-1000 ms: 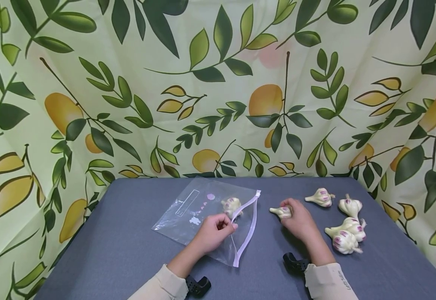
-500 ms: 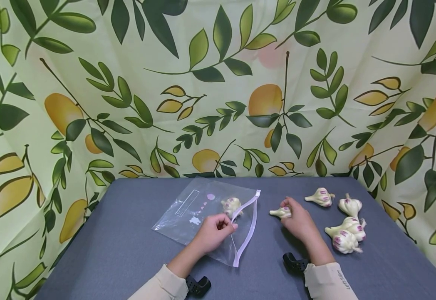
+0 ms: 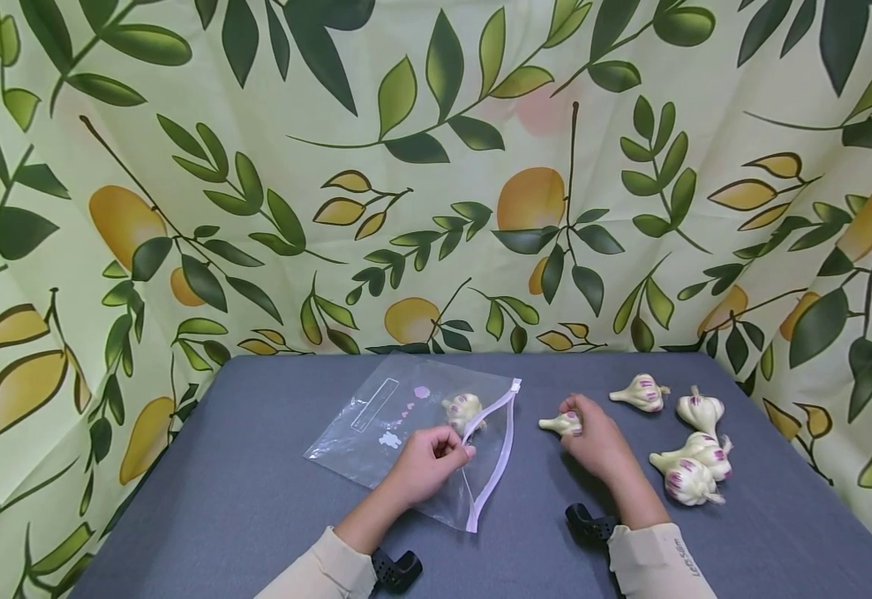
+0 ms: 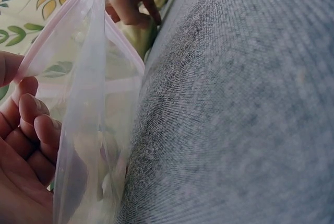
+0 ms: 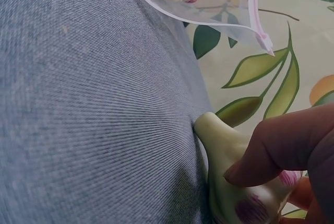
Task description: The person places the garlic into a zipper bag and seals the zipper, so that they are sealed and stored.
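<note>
My left hand (image 3: 430, 466) pinches the upper edge of a clear zip bag (image 3: 376, 441) between thumb and finger. In the left wrist view the mouth of the bag (image 4: 117, 46), edged in pink, gapes apart. One garlic bulb (image 3: 463, 410) lies inside the bag, close to its mouth. Just right of that mouth, my right hand (image 3: 593, 437) grips another garlic bulb (image 3: 562, 424) by its round end. The right wrist view has this bulb (image 5: 224, 145) low at the cloth, its stem pointing away from the palm; the far fingers are mostly hidden.
A loose garlic bulb (image 3: 641, 393) lies behind the right hand. Farther right are another bulb (image 3: 701, 410) and two touching bulbs, the front one (image 3: 692, 482) nearest me. Grey cloth (image 3: 241, 466) covers the table. A leaf-patterned curtain (image 3: 436, 208) hangs behind it.
</note>
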The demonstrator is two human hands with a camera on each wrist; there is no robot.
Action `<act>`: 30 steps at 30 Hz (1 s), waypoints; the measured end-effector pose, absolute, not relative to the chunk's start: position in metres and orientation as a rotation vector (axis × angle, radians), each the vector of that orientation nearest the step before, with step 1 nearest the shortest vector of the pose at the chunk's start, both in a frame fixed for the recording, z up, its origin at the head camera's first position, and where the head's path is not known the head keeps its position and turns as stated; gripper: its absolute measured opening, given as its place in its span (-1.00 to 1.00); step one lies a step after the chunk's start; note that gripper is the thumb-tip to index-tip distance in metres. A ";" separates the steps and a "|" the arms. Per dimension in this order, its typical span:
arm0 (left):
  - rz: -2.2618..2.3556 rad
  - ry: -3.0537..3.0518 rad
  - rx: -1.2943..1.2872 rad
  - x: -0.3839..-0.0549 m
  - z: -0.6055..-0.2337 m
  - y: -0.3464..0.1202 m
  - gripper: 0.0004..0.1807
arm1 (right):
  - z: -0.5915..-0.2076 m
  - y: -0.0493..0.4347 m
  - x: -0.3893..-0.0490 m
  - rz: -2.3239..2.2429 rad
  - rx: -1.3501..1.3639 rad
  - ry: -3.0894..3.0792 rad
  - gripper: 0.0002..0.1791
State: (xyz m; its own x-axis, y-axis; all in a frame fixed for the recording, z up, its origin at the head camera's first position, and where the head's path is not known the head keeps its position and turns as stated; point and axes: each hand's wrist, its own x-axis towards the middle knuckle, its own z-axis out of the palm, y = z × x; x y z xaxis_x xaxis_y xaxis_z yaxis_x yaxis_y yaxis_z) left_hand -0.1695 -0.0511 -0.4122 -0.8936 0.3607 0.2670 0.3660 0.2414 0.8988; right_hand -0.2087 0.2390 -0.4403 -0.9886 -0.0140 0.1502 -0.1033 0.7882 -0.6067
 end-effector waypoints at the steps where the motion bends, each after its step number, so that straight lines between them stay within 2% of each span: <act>1: -1.791 -2.473 -0.723 -0.170 -0.412 -0.051 -0.80 | -0.441 0.239 -0.209 0.974 0.102 -2.834 -0.56; 12: -1.777 -2.479 -0.727 -0.170 -0.412 -0.052 -0.80 | -0.439 0.239 -0.208 0.962 0.126 -2.848 -0.53; 24: -1.806 -2.491 -0.713 -0.170 -0.412 -0.052 -0.81 | -0.440 0.236 -0.206 1.010 0.039 -2.875 -0.31; 30: -1.820 -2.489 -0.712 -0.171 -0.413 -0.052 -0.81 | -0.435 0.233 -0.205 1.040 0.004 -2.852 -0.33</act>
State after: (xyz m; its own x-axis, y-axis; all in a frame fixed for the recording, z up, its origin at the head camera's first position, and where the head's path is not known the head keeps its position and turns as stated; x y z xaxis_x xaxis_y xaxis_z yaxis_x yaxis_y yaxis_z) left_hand -0.1706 -0.0521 -0.4132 -0.8985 0.3671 0.2405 0.3405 0.2374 0.9098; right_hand -0.2052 0.2334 -0.4346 -0.9944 0.0338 0.1005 -0.0388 0.7661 -0.6416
